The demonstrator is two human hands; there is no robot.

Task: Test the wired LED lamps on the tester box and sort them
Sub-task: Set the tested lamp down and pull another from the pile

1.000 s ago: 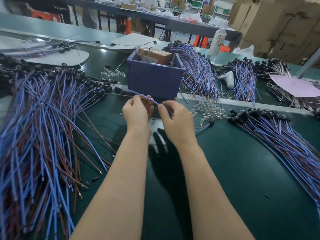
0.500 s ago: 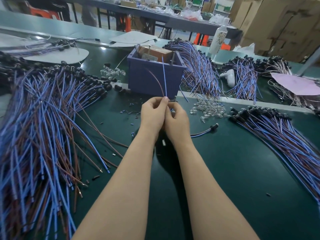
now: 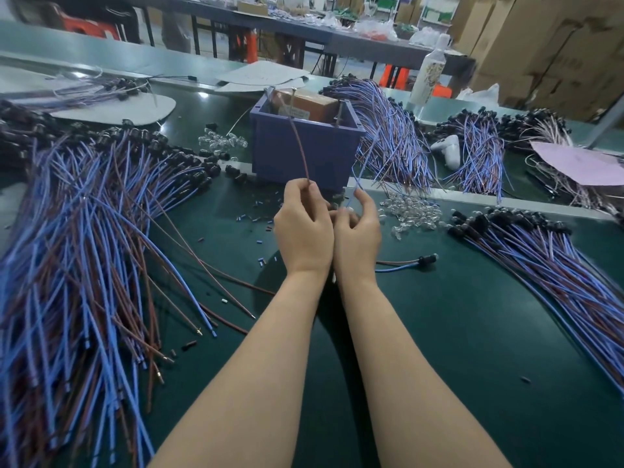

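Observation:
A purple tester box (image 3: 305, 148) stands at the table's middle, with metal pins rising from its top. My left hand (image 3: 302, 226) pinches a brown wire (image 3: 300, 146) whose far end reaches up to a pin on the box. Beside it, my right hand (image 3: 358, 231) pinches a blue wire (image 3: 356, 182) that rises toward the box's right side. The lamp on these wires is hidden behind my hands. A large heap of blue and brown wired lamps (image 3: 84, 251) covers the left; another pile (image 3: 553, 258) fans out at the right.
One wired lamp (image 3: 410, 262) lies alone right of my wrists. Loose clear LEDs (image 3: 410, 211) sit right of the box, more (image 3: 221, 141) to its left. More bundles (image 3: 388, 136) lie behind, with a white bottle (image 3: 429, 70), a white object (image 3: 449, 148) and pink paper (image 3: 580, 162).
My hands came together in front of the box, then spread the two wires apart. The brown wire's end now reaches the box's pin and the blue one leans right.

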